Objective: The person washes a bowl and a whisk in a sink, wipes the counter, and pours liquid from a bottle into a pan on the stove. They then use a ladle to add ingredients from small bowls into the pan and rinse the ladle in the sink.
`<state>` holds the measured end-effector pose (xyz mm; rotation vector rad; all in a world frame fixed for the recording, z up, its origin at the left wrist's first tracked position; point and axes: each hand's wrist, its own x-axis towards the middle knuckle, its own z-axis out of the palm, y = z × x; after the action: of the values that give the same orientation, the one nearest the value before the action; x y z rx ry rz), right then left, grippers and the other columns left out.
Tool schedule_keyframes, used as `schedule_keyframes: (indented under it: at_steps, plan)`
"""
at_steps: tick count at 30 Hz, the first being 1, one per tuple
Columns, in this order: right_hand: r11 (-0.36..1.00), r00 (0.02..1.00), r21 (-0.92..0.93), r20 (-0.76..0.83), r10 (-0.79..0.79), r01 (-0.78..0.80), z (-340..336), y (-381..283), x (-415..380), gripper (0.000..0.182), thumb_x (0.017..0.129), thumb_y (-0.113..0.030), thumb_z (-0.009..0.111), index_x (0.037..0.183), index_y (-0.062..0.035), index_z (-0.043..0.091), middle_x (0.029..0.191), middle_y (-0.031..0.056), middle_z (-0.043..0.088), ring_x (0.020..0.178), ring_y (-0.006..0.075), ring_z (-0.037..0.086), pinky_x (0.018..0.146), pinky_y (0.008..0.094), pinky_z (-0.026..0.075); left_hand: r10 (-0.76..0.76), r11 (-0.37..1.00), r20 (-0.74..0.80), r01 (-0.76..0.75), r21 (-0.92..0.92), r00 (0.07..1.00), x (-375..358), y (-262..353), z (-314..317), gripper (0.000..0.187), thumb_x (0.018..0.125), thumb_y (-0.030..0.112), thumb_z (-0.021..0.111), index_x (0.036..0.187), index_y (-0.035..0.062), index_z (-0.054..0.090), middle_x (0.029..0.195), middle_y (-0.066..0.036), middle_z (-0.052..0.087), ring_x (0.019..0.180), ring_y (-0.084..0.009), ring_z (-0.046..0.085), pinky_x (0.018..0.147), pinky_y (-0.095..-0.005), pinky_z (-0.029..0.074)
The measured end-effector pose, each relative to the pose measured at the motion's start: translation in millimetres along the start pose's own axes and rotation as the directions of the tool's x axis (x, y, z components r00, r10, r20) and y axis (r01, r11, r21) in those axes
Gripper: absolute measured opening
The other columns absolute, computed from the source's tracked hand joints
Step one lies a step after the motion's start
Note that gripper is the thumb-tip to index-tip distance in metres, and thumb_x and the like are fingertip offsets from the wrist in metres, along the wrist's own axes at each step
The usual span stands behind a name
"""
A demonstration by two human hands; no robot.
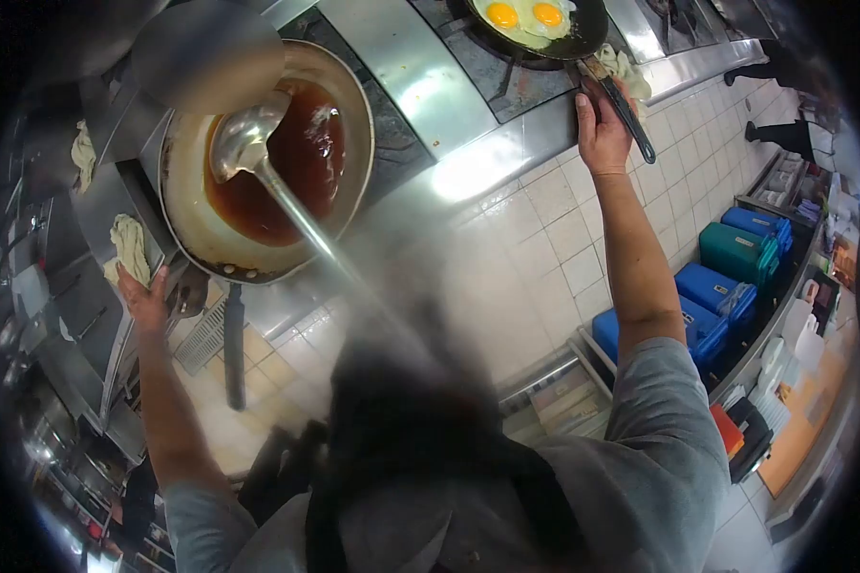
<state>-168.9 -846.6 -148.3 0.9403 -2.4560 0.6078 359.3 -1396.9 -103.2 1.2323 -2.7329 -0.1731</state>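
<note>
My left hand [144, 304] holds the lower end of a pale cloth [130, 246] at the metal edge on the left. My right hand [604, 132] is at the black handle [628, 122] of a frying pan [583, 36], fingers against the handle. Two eggs with whole yolks [525, 19] lie in that pan on the stove. A large wok-like pan [357, 143] holds reddish-brown liquid [306, 181]. Across it, a metal ladle [248, 143] reaches toward my body, its near end blurred.
A blurred round object [207, 55] covers the big pan's upper left. That pan's dark handle [235, 349] juts over the floor. Blue bins [711, 291] and a green bin [735, 250] stand right, beside a counter [812, 406]. Another person's legs [778, 136] show upper right.
</note>
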Motion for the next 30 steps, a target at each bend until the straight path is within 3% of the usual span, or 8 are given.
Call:
schedule_keyframes:
  at_steps: [2, 12, 21, 24, 26, 28, 29, 30]
  plan:
    - [0.979, 0.992, 0.162, 0.0, 0.128, -0.126, 8, -11, -8, 0.026, 0.085, -0.022, 0.062, 0.107, -0.011, 0.066, 0.114, 0.0156, 0.061, 0.113, 0.0332, 0.052, 0.101, 0.0459, 0.032, 0.02, 0.999, -0.023, -0.02, 0.027, 1.0, 0, -7, 4, 0.094, 0.08, 0.05, 0.068, 0.143, -0.0032, 0.023, 0.139, -0.031, 0.033, 0.13, -0.0461, 0.03, 0.108, -0.0482, 0.027]
    - [0.964, 0.993, 0.239, -0.009, 0.121, -0.115, 1, -134, -39, 0.024, 0.077, -0.001, 0.061, 0.098, -0.0111, 0.066, 0.111, 0.013, 0.063, 0.113, 0.034, 0.054, 0.099, 0.0463, 0.036, -0.064, 0.993, -0.001, 0.063, 0.096, 0.998, 1, 1, 5, 0.101, 0.074, 0.061, 0.067, 0.145, 0.0029, 0.023, 0.148, -0.023, 0.026, 0.136, -0.0433, 0.024, 0.11, -0.0506, 0.024]
    - [0.877, 0.993, 0.481, 0.1, -0.056, 0.001, -11, -203, -63, 0.022, 0.072, 0.005, 0.062, 0.089, -0.008, 0.066, 0.101, 0.0135, 0.065, 0.106, 0.0355, 0.058, 0.091, 0.0426, 0.043, -0.247, 0.963, 0.06, 0.238, 0.125, 0.967, 2, 22, 0, 0.109, 0.068, 0.069, 0.066, 0.149, 0.0189, 0.014, 0.155, -0.011, 0.014, 0.142, -0.0394, 0.012, 0.107, -0.0621, 0.019]
    - [0.805, 0.963, 0.575, 0.269, -0.017, -0.147, -20, -207, -55, 0.019, 0.079, 0.001, 0.062, 0.096, -0.0069, 0.067, 0.1, 0.012, 0.067, 0.098, 0.029, 0.062, 0.085, 0.0372, 0.048, -0.267, 0.96, 0.072, 0.258, 0.108, 0.961, 3, 21, 2, 0.111, 0.064, 0.07, 0.068, 0.149, 0.0228, 0.015, 0.155, -0.011, 0.015, 0.142, -0.0392, 0.012, 0.107, -0.062, 0.017]
    - [0.415, 0.764, 0.643, 0.551, 0.334, -0.644, -28, -206, -22, 0.018, 0.088, -0.006, 0.059, 0.103, -0.0047, 0.067, 0.098, 0.0102, 0.068, 0.09, 0.0189, 0.064, 0.079, 0.0303, 0.05, -0.268, 0.96, 0.067, 0.26, 0.106, 0.961, 2, 25, -1, 0.111, 0.065, 0.07, 0.068, 0.149, 0.0221, 0.015, 0.155, -0.011, 0.015, 0.142, -0.0393, 0.013, 0.107, -0.0617, 0.017]
    - [0.526, 0.877, 0.702, 0.358, 0.322, -0.48, -31, -205, 21, 0.021, 0.089, -0.009, 0.061, 0.108, -0.0047, 0.066, 0.099, 0.0084, 0.068, 0.09, 0.0141, 0.062, 0.082, 0.0278, 0.048, -0.256, 0.963, 0.069, 0.248, 0.108, 0.964, 2, 25, 0, 0.111, 0.065, 0.07, 0.068, 0.149, 0.0215, 0.015, 0.155, -0.011, 0.016, 0.142, -0.0393, 0.013, 0.107, -0.0613, 0.017]
    - [0.574, 0.827, 0.596, 0.437, 0.355, -0.562, -41, -215, 46, 0.025, 0.089, -0.012, 0.06, 0.113, -0.0037, 0.064, 0.105, 0.0112, 0.067, 0.093, 0.0168, 0.063, 0.085, 0.0269, 0.048, -0.247, 0.964, 0.05, 0.24, 0.118, 0.968, 1, 21, 3, 0.111, 0.065, 0.071, 0.067, 0.149, 0.0208, 0.016, 0.155, -0.011, 0.017, 0.142, -0.0391, 0.014, 0.107, -0.0609, 0.018]
    - [0.763, 0.962, 0.591, 0.229, 0.15, -0.26, 1, -192, 49, 0.028, 0.09, -0.016, 0.06, 0.116, -0.0063, 0.063, 0.117, 0.0135, 0.064, 0.097, 0.021, 0.064, 0.087, 0.0287, 0.048, -0.235, 0.965, 0.03, 0.229, 0.125, 0.972, 2, 19, 5, 0.111, 0.065, 0.071, 0.067, 0.149, 0.0201, 0.017, 0.155, -0.011, 0.017, 0.142, -0.0388, 0.014, 0.107, -0.0605, 0.018]
